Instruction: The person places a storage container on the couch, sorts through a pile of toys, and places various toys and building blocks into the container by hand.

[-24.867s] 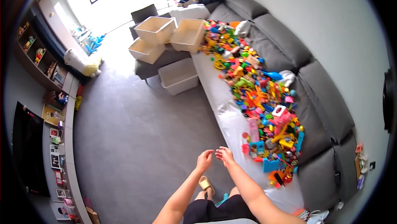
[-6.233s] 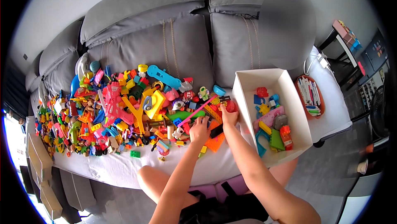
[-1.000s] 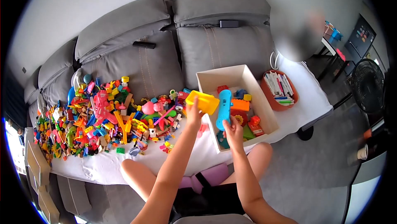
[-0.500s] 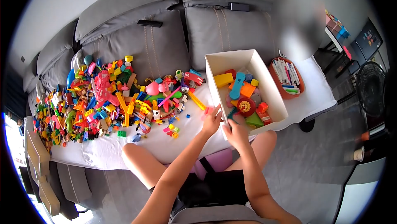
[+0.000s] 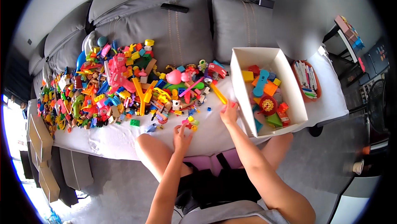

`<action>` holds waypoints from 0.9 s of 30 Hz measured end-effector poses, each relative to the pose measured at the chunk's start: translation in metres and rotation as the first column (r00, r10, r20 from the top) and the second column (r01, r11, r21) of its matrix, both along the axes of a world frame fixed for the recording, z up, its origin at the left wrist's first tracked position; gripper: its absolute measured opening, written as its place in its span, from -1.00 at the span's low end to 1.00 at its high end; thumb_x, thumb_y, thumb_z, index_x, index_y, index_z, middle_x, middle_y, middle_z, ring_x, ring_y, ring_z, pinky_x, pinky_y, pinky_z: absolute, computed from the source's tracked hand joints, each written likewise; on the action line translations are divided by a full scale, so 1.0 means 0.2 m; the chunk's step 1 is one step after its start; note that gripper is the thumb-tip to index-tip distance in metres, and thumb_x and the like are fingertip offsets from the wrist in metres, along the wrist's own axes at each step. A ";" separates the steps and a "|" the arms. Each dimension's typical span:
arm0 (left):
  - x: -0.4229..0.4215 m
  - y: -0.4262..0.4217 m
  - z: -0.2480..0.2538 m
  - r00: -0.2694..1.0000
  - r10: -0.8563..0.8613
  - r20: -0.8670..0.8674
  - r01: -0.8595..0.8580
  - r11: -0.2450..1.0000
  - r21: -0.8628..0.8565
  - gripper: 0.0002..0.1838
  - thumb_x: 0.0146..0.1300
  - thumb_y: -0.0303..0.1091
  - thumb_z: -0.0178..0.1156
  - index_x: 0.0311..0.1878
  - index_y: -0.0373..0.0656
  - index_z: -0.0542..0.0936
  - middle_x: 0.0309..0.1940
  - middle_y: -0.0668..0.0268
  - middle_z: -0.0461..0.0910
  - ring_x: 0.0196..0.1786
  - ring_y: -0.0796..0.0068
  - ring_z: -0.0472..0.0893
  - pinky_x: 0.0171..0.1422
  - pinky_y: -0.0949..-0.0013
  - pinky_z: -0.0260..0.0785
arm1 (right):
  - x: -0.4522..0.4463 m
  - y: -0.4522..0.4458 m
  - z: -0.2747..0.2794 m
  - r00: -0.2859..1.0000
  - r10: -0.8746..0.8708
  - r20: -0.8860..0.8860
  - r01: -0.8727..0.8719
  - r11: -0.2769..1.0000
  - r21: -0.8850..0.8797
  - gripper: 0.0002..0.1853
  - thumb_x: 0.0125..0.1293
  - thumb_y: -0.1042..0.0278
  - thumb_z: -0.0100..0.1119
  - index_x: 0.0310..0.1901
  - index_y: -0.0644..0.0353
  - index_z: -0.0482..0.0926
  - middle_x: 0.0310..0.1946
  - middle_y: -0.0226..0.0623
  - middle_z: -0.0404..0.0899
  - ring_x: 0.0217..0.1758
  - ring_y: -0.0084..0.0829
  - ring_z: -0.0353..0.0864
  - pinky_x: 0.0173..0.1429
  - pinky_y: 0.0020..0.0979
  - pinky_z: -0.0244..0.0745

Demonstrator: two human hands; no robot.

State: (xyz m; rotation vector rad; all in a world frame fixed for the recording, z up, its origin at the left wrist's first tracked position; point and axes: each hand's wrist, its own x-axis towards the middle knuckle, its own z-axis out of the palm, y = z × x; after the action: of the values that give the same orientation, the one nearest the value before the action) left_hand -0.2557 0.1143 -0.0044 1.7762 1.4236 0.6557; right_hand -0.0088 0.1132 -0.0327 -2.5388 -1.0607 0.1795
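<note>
My right hand (image 5: 228,115) has its fingers closed around a small pinkish-red toy piece (image 5: 233,105) on the white cover, left of the white box. Partly curled and apart, the fingers of my left hand (image 5: 181,139) are just beside a little cluster of small toys (image 5: 193,127) in yellow, red and green. The white box (image 5: 244,118) stands on the sofa with colourful toys inside, among them a blue piece with rounded ends (image 5: 260,83) and a dark red round toy (image 5: 269,105).
A big heap of mixed toys (image 5: 120,79) spreads over the left of the sofa. An orange basket of markers (image 5: 311,96) sits right of the box. A remote control (image 5: 174,8) lies on the back cushion. A fan (image 5: 376,100) stands at far right.
Both hands have left the near left edge of the box. My left hand has moved left to the small toys, and my right hand to the pinkish-red piece. The view has shifted left.
</note>
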 end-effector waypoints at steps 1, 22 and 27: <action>-0.01 0.01 -0.02 0.999 -0.029 -0.013 0.029 1.000 0.003 -0.31 -0.11 -0.35 0.39 0.18 0.13 0.39 0.04 0.25 0.35 -0.25 0.32 0.54 -0.28 0.34 0.46 | 0.00 0.01 -0.02 0.999 0.014 -0.038 -0.012 0.998 0.069 -0.51 0.01 0.43 0.17 0.06 0.16 0.39 0.08 0.02 0.23 -0.07 -0.02 0.45 -0.03 -0.23 0.47; 0.25 -0.03 -0.07 0.989 0.012 -0.147 0.028 0.963 0.266 -0.85 0.10 -0.48 0.17 -0.24 -0.20 0.48 -0.26 0.15 0.43 -0.30 0.22 0.52 -0.21 0.25 0.41 | -0.29 -0.26 0.46 0.730 0.500 -0.466 0.122 0.575 0.809 -0.82 0.22 0.63 0.08 -0.13 0.36 0.51 -0.03 -0.10 0.47 -0.11 -0.29 0.62 -0.16 -0.48 0.59; 0.35 0.04 -0.03 1.000 -0.002 -0.009 0.003 0.988 0.157 -0.87 0.11 -0.46 0.18 -0.27 -0.23 0.47 -0.29 0.14 0.42 -0.33 0.23 0.49 -0.23 0.29 0.40 | -0.13 -0.33 0.71 0.882 0.428 -0.196 -0.046 0.494 0.869 -0.80 0.21 0.63 0.08 -0.11 0.29 0.51 -0.05 -0.15 0.50 -0.07 -0.32 0.58 -0.14 -0.47 0.58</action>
State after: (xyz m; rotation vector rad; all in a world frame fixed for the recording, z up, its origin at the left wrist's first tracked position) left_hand -0.1855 0.1221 -0.0102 1.9041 1.4080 0.7785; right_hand -0.0344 0.0482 0.1102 -1.3612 -0.9905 0.1737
